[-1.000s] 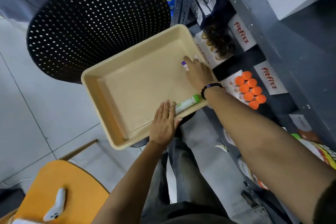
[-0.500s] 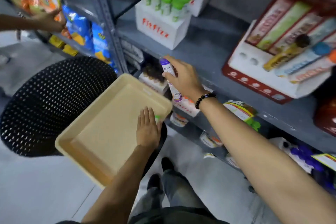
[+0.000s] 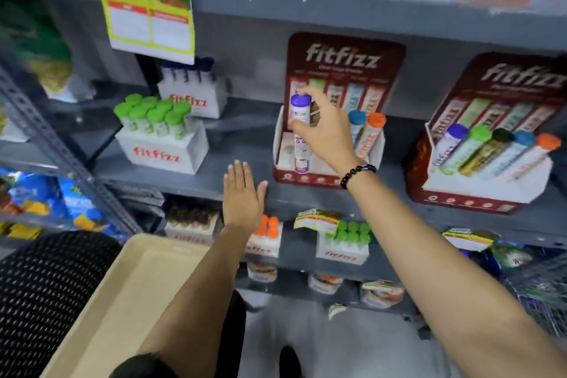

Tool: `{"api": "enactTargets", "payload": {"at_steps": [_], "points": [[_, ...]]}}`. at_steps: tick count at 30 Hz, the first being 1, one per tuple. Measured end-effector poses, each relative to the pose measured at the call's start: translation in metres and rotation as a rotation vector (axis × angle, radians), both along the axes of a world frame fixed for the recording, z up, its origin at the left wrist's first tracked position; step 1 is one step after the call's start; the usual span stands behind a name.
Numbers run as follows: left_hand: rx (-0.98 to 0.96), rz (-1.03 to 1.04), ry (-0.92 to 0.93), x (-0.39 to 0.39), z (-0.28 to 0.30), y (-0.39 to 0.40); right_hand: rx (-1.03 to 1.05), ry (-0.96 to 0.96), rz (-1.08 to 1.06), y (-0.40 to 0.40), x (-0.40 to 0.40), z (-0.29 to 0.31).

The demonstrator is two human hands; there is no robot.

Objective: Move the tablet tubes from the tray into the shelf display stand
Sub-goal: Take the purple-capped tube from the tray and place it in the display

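My right hand [image 3: 325, 129] grips a white tablet tube with a purple cap [image 3: 300, 135], held upright at the left end of the red display stand [image 3: 310, 178] on the grey shelf. Blue-capped [image 3: 357, 118] and orange-capped [image 3: 376, 121] tubes lean in the stand's right slots. My left hand [image 3: 244, 196] hovers flat and empty, fingers apart, over the shelf's front edge. The beige tray [image 3: 129, 294] sits at the lower left, partly hidden by my left arm; no tube shows on its visible part.
A second red stand [image 3: 478, 193] full of tubes stands to the right. White boxes of green-capped tubes [image 3: 159, 132] sit left on the same shelf. Lower shelves hold more boxes. A black perforated stool [image 3: 40, 294] carries the tray.
The view has swung up from the tray to the shelf. My right hand lifted the purple-capped tube from the tray to the stand. My left hand left the tray and rose to the shelf edge.
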State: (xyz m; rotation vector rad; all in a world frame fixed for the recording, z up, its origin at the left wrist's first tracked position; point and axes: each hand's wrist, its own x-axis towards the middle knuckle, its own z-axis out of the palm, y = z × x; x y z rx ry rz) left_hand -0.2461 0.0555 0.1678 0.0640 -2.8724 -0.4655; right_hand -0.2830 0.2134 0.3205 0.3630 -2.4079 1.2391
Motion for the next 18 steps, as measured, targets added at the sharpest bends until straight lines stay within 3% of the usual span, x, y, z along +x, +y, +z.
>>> {"api": "enactTargets", "payload": {"at_steps": [7, 10, 18], "points": [[-0.027, 0.047, -0.233, -0.029, -0.019, -0.002, 0.021, -0.163, 0.023, 0.012, -0.033, 0.014], [-0.095, 0.042, -0.247, -0.027, -0.025, -0.003, 0.066, -0.25, 0.062, 0.017, -0.04, 0.025], [-0.097, 0.038, -0.302, -0.026, -0.019, -0.004, 0.361, -0.351, 0.152, 0.024, -0.048, 0.053]]}}
